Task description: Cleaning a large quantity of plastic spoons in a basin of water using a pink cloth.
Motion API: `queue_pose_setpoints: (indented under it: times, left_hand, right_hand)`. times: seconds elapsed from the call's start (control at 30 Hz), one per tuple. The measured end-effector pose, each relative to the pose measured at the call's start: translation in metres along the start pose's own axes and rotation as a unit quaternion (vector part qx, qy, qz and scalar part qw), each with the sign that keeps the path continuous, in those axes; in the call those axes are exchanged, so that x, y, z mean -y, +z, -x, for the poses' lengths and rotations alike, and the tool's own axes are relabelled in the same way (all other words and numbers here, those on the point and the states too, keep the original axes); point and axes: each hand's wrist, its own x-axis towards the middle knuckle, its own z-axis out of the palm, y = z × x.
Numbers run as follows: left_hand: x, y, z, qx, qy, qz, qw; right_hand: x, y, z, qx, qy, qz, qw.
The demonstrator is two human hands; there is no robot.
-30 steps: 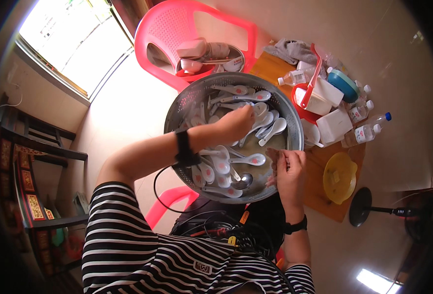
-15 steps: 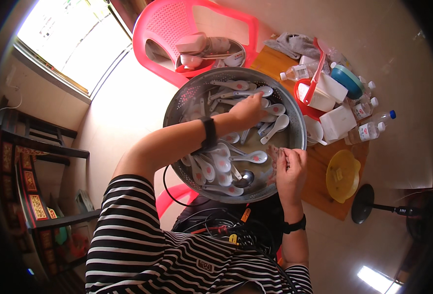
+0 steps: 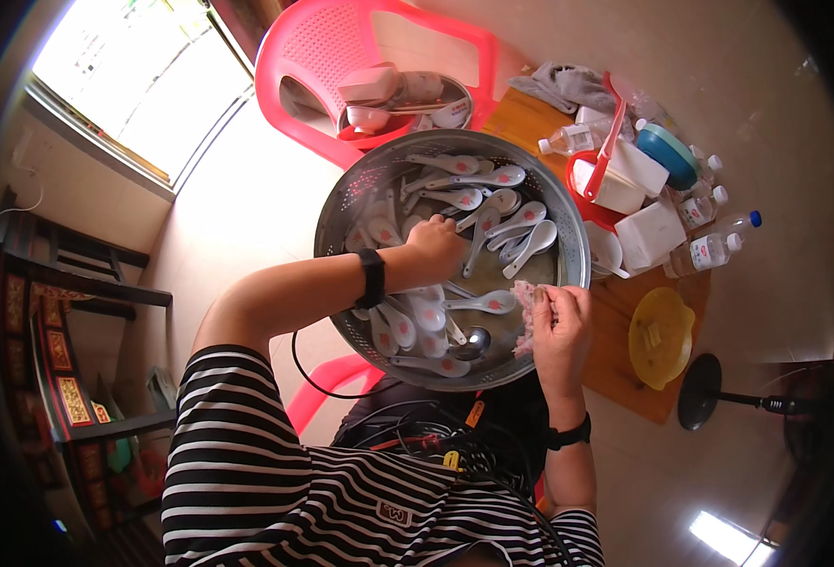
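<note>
A wide metal colander (image 3: 576, 236) stands in front of me, with many white soup spoons (image 3: 489, 302) in cloudy water. My left hand (image 3: 433, 250) reaches down among the spoons near the middle, fingers curled; whatever they close on is hidden beneath the hand. At the right rim my right hand (image 3: 563, 326) grips a pinkish mesh scrubber (image 3: 527, 317). Patterned soup spoons (image 3: 521, 219) lie heaped on the far right side, beyond my left hand. Close to the near rim is a round metal ladle (image 3: 474, 343) among more spoons.
Beyond the colander, a pink plastic chair (image 3: 318, 47) bears a basin of bowls. On the wooden table (image 3: 615, 312) at right are plastic bottles (image 3: 710, 250), white containers (image 3: 650, 236), a red ladle (image 3: 606, 156) and a yellow dish (image 3: 661, 335). Cables (image 3: 417, 435) lie across my lap.
My left hand has drawn back left and nearer from the far right heap, uncovering spoons there. The right hand stays at the rim, and more of its scrubber now shows.
</note>
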Motion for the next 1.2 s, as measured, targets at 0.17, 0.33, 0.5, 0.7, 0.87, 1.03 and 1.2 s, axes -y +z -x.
queue_pose_setpoints:
  times: [0.17,0.33,0.5,0.7,0.87,1.03,1.2]
  left_hand:
    - [0.013,0.006,0.004,-0.050,0.038,-0.001,0.998]
    - [0.004,-0.030,0.024,-0.011,-0.044,0.097,0.994]
    - [0.005,-0.042,0.041,-0.156,0.042,0.202,0.966]
    - [-0.022,-0.067,0.048,-0.070,0.015,0.450,0.890]
    - [-0.020,-0.035,0.048,-0.068,0.262,0.449,0.852]
    - [-0.048,-0.070,0.067,0.255,-0.050,0.729,0.633]
    - [-0.053,-0.083,0.080,0.265,0.015,0.645,0.716]
  right_hand:
    - [-0.001,0.000,0.000,0.008,0.003,-0.012,1.000]
    - [-0.004,-0.002,0.001,0.011,-0.011,-0.023,1.000]
    - [0.000,-0.004,-0.001,0.015,-0.012,-0.028,0.999]
    - [0.009,-0.012,-0.001,0.016,0.008,-0.070,0.997]
    - [0.038,-0.021,-0.006,0.027,-0.058,-0.107,0.992]
    - [0.057,-0.015,0.002,0.126,-0.087,-0.117,0.981]
    - [0.052,-0.010,0.000,0.083,-0.094,0.084,0.989]
